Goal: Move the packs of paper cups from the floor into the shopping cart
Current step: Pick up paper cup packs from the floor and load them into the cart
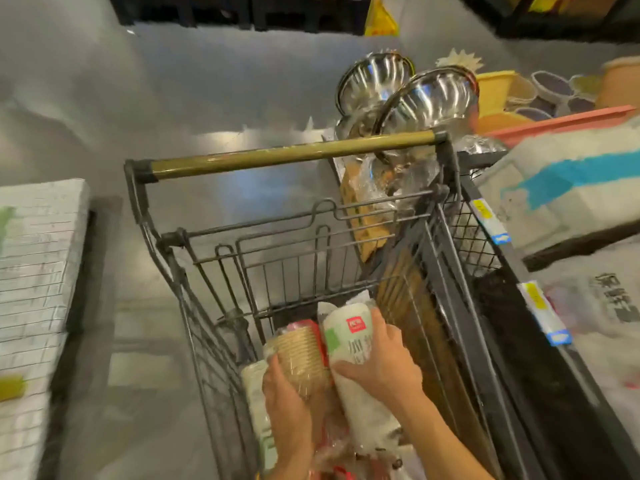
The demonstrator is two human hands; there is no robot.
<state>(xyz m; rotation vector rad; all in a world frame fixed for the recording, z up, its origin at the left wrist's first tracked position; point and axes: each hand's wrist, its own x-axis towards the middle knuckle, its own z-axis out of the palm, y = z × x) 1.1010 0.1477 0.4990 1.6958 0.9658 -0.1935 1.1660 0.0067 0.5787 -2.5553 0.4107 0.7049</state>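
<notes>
Brown ribbed paper cups in a clear wrap (304,355) lay inside the dark wire shopping cart (194,306), low in the middle of the frame, and the left hand (287,407) was curled round their near end. Just to the right and touching that pack, a white pack of paper cups with a red label and a green patch (349,341) pointed up toward the cart's folding seat (277,258). The right hand (381,365) gripped it, thumb on the left side and fingers wrapped over the right. A second white pack (254,386) lay against the cart's left wall, beside the left hand. The brass-coloured handle bar (291,154) crossed the centre of the frame. Shiny steel bowls (433,98) stood at upper right, above a shelf edge with yellow and blue price tags (491,220), and grey floor (138,98) filled the upper left
</notes>
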